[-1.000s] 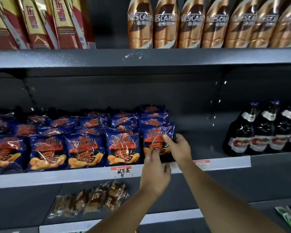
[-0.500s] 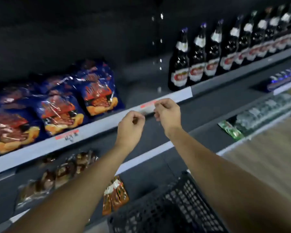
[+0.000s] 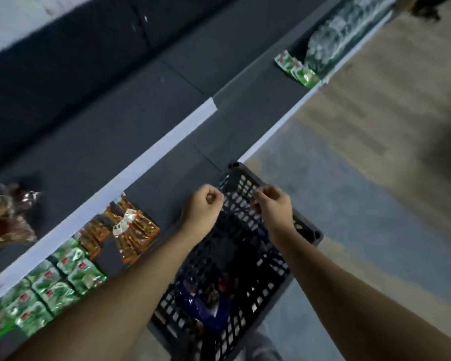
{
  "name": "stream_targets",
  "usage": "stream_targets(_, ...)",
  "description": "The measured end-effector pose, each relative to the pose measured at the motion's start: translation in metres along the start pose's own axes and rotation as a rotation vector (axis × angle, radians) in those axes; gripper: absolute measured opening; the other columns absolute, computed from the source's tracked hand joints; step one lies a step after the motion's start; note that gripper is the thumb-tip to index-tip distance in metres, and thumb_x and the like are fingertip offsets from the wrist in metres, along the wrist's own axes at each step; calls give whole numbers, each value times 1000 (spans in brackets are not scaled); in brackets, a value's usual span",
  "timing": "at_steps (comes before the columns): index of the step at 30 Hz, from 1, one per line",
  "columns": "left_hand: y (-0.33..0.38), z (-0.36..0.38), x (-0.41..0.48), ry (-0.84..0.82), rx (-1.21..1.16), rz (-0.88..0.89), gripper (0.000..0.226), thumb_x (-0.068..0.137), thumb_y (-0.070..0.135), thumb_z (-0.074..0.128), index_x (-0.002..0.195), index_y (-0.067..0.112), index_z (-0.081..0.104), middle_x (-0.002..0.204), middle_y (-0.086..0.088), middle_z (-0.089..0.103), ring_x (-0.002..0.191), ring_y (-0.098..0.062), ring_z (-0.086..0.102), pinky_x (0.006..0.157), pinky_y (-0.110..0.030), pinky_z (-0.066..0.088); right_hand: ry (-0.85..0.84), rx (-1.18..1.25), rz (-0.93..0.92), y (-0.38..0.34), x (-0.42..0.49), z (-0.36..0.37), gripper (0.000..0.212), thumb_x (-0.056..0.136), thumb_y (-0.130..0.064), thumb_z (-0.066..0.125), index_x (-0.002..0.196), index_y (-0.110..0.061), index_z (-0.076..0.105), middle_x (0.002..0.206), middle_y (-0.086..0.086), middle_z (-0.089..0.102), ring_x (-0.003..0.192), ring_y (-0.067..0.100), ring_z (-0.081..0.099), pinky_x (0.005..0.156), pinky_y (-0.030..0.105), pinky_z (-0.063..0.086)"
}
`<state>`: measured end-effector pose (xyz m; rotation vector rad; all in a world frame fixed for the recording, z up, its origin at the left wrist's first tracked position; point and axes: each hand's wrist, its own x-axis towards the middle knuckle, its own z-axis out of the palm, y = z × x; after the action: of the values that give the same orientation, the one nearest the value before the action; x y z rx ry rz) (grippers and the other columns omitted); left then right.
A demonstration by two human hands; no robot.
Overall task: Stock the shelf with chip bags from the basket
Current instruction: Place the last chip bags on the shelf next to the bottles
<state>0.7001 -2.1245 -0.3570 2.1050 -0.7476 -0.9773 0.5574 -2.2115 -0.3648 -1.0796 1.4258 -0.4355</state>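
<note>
Head view: left hand [image 3: 202, 208] and right hand [image 3: 271, 204] hover as curled, empty fists over the basket [image 3: 241, 185]; blue chip bags [image 3: 206, 306] lie inside it, beside the shelf [image 3: 167, 175]

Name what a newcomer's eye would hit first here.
Two bare forearms lead to the left hand and right hand, both curled and holding nothing, above the black basket at centre. A blue chip bag lies inside it; green packets and orange packets brighten the shelf at lower left.
</note>
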Motion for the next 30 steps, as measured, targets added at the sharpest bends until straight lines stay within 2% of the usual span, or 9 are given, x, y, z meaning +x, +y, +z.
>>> stream_targets(4,-52,51,19,-161,6,-77,17,98,22,56,81,20,56,85,-16,64,81,-35,62,68,-41,48,67,17,139,72,19,-10,15,95,-10,62,81,-8,60,70,8,61,66,21,56,63,33,45)
stream_targets(10,-121,129,46,-311,74,-152,12,95,21,61,85,16,58,74,2,56,69,-17,55,64,-31,44,176,114,379,163,56,-7,10,98,-17,60,90,-12,64,82,10,66,75,25,61,68,40,49)
stream_targets(14,-163,185,52,-375,242,-114,9,90,22,66,96,17,61,97,3,64,92,-16,62,80,-29,51,256,181,500,197,72,-3,11,97,-16,57,103,-14,66,88,10,69,75,23,64,69,38,51)
stream_targets(18,-185,225,52,-495,309,-67,34,96,19,56,127,6,55,125,-11,58,103,-18,57,87,-26,46,323,148,570,216,83,1,19,95,-18,56,112,-19,65,94,6,70,83,22,66,73,34,53)
stream_targets(21,-192,246,50,-492,314,-34,47,102,29,41,142,4,40,139,-14,48,117,-18,56,74,-17,52,344,141,547,221,89,2,25,96,-19,54,119,-23,63,99,3,68,91,21,64,90,43,55)
stream_targets(23,-184,255,49,-523,460,-94,50,97,35,48,140,13,36,144,-15,40,125,-30,52,85,-28,52,346,148,542,221,89,1,22,96,-20,53,115,-28,61,100,1,68,93,19,63,91,44,54)
stream_targets(25,-179,258,50,-427,591,-97,51,94,38,53,137,16,36,142,-15,40,120,-35,54,91,-40,51,337,187,546,219,87,0,18,97,-20,54,109,-33,59,100,0,68,94,19,63,90,42,54)
stream_targets(28,-173,255,53,-389,592,-144,43,95,38,52,130,14,42,134,-13,50,116,-32,58,91,-38,50,310,204,511,211,82,-4,20,99,-18,55,118,-23,60,99,2,68,90,16,64,75,32,52)
stream_targets(30,-168,250,57,-376,558,-140,34,94,35,53,118,12,48,122,-13,58,108,-29,60,90,-35,48,290,216,474,205,80,-8,21,101,-19,55,121,-21,60,101,1,69,93,13,64,73,27,49)
